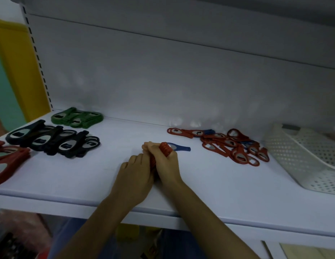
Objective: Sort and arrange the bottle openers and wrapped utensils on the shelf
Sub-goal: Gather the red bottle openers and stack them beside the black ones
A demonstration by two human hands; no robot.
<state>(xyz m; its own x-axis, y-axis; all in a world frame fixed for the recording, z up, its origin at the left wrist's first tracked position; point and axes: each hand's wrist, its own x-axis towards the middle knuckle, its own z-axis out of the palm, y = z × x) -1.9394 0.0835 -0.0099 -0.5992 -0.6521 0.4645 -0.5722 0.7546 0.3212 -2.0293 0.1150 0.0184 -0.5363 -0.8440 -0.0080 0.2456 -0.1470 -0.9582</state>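
1. We take the clock face from our hands, which meet at the middle of the white shelf (pixel 219 184), with 12 o'clock toward the back wall.
2. Our left hand (pixel 136 171) and right hand (pixel 167 165) close from either side on a stack of red bottle openers (pixel 165 148) stood on edge, its ridged top showing above the right thumb.
3. The right hand's fingers wrap round the stack. The left hand's fingers curl against its near side, with their tips reaching past the stack at 12 o'clock.
4. A single blue opener (pixel 181 148) lies flat on the shelf at 1 o'clock, just beside the right hand and partly hidden by the stack.
5. At 2 o'clock a loose pile of red openers (pixel 237 146) sprawls, with a few blue ones mixed in.
6. At 3 o'clock, near that pile, a white perforated basket (pixel 303 156) sits tilted at the right end of the shelf.
7. At 10 o'clock, near the back wall, lies a neat green stack (pixel 78 117).
8. In front of it, between 9 and 10 o'clock, the larger black openers (pixel 50 140) overlap in a row.
9. At 9 o'clock, at the left edge of the frame, large red openers (pixel 7 161) lie stacked.
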